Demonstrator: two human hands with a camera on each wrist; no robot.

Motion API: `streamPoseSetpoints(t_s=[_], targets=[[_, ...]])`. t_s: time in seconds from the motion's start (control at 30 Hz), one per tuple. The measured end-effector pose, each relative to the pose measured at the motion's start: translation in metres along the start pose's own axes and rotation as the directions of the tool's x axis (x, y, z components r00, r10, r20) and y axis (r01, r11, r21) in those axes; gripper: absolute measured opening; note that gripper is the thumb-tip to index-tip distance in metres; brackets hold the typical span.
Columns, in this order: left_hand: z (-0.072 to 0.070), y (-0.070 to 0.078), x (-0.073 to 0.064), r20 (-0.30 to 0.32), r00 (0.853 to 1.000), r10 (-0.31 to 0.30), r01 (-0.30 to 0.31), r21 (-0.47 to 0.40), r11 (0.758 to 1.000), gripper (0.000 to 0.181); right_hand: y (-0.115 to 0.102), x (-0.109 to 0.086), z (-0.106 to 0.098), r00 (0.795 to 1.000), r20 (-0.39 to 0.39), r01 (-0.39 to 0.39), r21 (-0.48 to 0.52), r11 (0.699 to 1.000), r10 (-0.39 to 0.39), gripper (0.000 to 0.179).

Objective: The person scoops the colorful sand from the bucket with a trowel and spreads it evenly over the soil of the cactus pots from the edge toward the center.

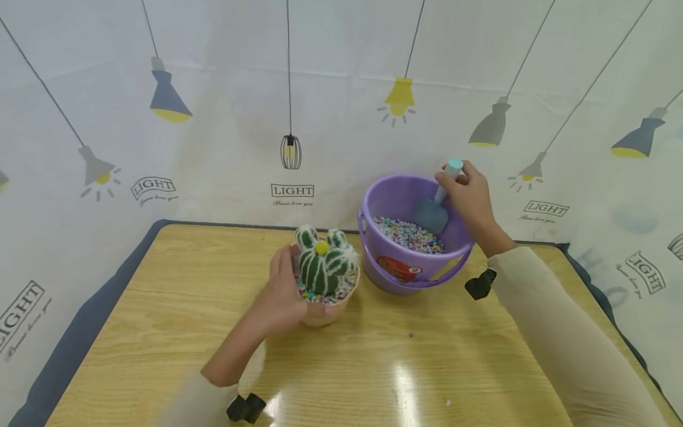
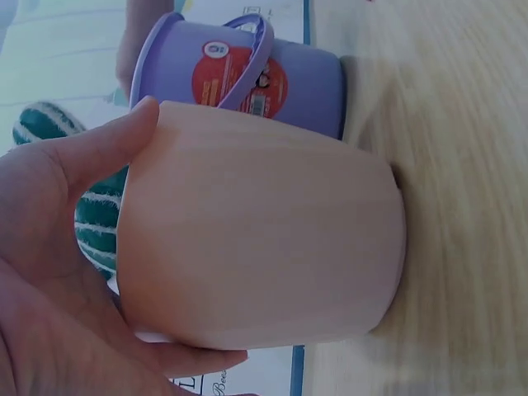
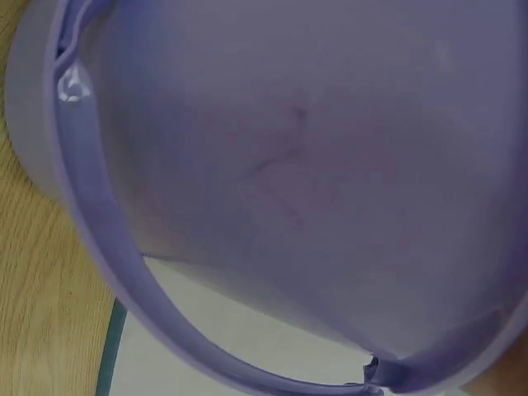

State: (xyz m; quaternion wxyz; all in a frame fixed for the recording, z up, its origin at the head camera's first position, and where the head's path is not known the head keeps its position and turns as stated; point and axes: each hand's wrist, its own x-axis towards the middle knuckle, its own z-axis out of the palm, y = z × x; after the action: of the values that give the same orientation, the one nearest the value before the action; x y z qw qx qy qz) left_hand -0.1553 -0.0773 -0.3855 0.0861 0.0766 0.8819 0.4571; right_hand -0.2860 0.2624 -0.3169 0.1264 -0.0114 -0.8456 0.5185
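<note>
My left hand (image 1: pixel 280 296) grips the rim of a pale pink flower pot (image 2: pixel 264 231), thumb on the near side and fingers round the far side. A green knitted cactus (image 1: pixel 319 270) with white stripes and a yellow flower stands in it, amid colourful pebbles (image 1: pixel 349 284). To the right, my right hand (image 1: pixel 469 193) holds a small shovel (image 1: pixel 432 214) by its light-blue handle. Its grey-blue blade dips into the purple bucket (image 1: pixel 381 193), at the coloured pebbles (image 1: pixel 408 234) inside. In the right wrist view the bucket wall (image 3: pixel 305 190) fills most of the picture and the hand is mostly hidden.
The bucket's handle (image 1: pixel 448 276) hangs down at its front. A few stray pebbles (image 1: pixel 411 335) lie on the wooden table (image 1: pixel 176 320). Behind the table hangs a white cloth (image 1: pixel 229 148) printed with lamps, close to the bucket's back.
</note>
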Motion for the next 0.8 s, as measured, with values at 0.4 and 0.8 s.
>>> streamPoseSetpoints(t_s=[0.4,0.8], targets=[[-0.012,-0.001,0.008,0.081,0.997,0.004,-0.003,-0.017,1.000,0.125,0.007,0.001,0.006,0.993,0.099,0.089,-0.298,0.951,-0.062,0.038],[-0.011,-0.002,0.011,0.088,0.996,0.010,-0.007,-0.031,0.999,0.121,0.007,-0.002,0.004,0.986,0.167,0.041,-0.240,0.970,0.000,0.033]])
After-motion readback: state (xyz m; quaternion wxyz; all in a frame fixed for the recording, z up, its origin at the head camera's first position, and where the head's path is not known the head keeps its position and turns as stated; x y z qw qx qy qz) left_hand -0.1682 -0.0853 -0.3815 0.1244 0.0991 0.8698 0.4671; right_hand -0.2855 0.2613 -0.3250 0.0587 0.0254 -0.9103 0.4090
